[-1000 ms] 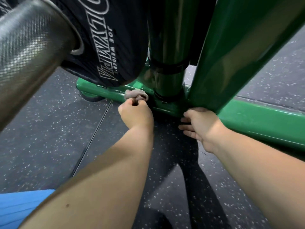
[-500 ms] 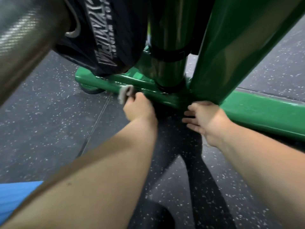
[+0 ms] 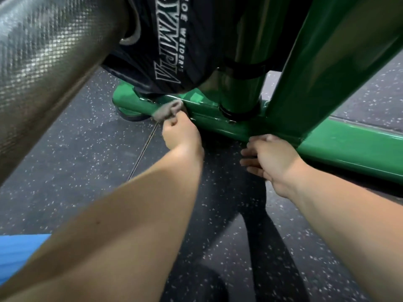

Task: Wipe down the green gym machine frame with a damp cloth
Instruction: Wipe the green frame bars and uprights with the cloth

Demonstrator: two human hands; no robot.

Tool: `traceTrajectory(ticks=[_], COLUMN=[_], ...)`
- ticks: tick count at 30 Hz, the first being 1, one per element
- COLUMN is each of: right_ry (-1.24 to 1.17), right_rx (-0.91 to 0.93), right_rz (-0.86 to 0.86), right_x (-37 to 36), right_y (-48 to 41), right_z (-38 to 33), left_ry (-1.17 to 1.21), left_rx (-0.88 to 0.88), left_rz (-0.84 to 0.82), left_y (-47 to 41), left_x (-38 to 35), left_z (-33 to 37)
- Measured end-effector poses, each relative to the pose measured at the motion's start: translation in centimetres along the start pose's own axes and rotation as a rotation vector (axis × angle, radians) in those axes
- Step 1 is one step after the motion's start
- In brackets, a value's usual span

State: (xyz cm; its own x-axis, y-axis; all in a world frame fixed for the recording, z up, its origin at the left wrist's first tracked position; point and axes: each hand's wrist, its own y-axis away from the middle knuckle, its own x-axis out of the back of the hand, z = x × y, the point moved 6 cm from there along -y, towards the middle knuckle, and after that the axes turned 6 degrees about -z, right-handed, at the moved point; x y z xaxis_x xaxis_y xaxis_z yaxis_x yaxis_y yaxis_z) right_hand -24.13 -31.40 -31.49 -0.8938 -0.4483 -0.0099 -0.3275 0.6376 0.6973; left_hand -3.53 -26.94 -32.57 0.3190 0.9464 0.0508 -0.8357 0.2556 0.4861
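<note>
Down low by the floor, the person's left hand (image 3: 181, 136) is curled tight round a small grey-beige cloth (image 3: 168, 111), bunched into a wad and pressed against the front face of the green frame (image 3: 349, 149) near the left end of its bottom bar. The cloth looks limp and rumpled, one fold poking up over the bar's top edge; whether it is wet cannot be told. The frame itself is glossy green paint, shining where the light catches it, with the low bar running across the floor from left to right. A round upright post (image 3: 244, 62) rises from that bar, ringed by a black collar (image 3: 237, 113) at its foot, and a broad slanted beam (image 3: 327, 62) climbs off to the right beside it. The right hand (image 3: 274, 160) is well apart from the left, its fingers loose and spread, holding nothing, resting at the lower edge of the bar just below where the slanted beam meets it. A black weight plate (image 3: 174, 51) with white lettering sits behind the cloth, and a knurled steel bar (image 3: 43, 62) crosses the upper left. The speckled dark rubber floor (image 3: 65, 160) lies underneath, with a patch of blue fabric (image 3: 19, 247) at the lower left corner.
</note>
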Motion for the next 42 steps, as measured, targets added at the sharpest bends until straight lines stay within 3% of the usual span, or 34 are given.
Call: traceTrajectory(ticks=[4, 7, 11, 13, 15, 18, 23, 28, 30, 33, 34, 35, 37, 39, 42], right_ry=[-0.079, -0.139, -0.194, -0.245, -0.358, -0.517, -0.539, -0.557, -0.552, -0.464, -0.432, -0.356, 0.025, 0.477, 0.973], right_rx=[0.016, 0.091, 0.072, 0.036, 0.005, -0.045, -0.106, -0.085, -0.055, 0.021, 0.068, 0.126, 0.271, 0.415, 0.465], right_rz=[0.119, 0.322, 0.503, 0.559, 0.531, 0.322, 0.150, 0.203, 0.247, 0.356, 0.419, 0.491, 0.593, 0.528, 0.368], right_x=[2.7, 5.6, 8.0, 8.9, 9.4, 7.9, 4.7, 7.5, 9.3, 12.1, 13.0, 13.9, 14.7, 13.7, 12.1], right_y=[0.2, 1.1, 2.7, 3.3, 3.3, 3.0, 1.9, 2.2, 2.4, 2.5, 2.6, 2.8, 3.4, 3.6, 2.2], right_z=[0.0, 0.4, 2.4, 3.2, 3.8, 3.6, 2.6, 2.3, 2.7, 2.8, 2.4, 1.8, -0.7, -3.4, -3.8], left_ry=[-0.087, -0.114, -0.204, -0.239, -0.305, -0.457, -0.144, -0.405, -0.463, -0.637, -0.613, -0.569, -0.651, -0.948, -1.206], left_rx=[0.044, 0.095, 0.169, 0.141, 0.024, -0.131, -0.024, 0.043, 0.030, -0.072, -0.089, -0.110, -0.283, -0.572, -0.825], left_rz=[-0.098, -0.161, -0.559, -0.670, -0.662, -0.516, -0.317, -0.486, -0.652, -1.136, -1.191, -1.166, -1.001, -0.881, -0.969], left_y=[4.2, 5.2, 11.7, 14.8, 14.4, 10.0, 8.8, 14.2, 16.1, 19.1, 19.3, 18.8, 16.7, 15.5, 16.1], left_x=[-2.3, -3.0, -7.2, -9.1, -9.7, -7.8, -6.1, -8.5, -9.6, -11.7, -12.1, -12.3, -12.0, -11.4, -10.9], left_z=[-3.3, -5.5, -8.2, -8.4, -7.8, -6.1, -5.3, -8.5, -9.0, -8.5, -7.7, -6.6, -4.2, -2.3, -2.9])
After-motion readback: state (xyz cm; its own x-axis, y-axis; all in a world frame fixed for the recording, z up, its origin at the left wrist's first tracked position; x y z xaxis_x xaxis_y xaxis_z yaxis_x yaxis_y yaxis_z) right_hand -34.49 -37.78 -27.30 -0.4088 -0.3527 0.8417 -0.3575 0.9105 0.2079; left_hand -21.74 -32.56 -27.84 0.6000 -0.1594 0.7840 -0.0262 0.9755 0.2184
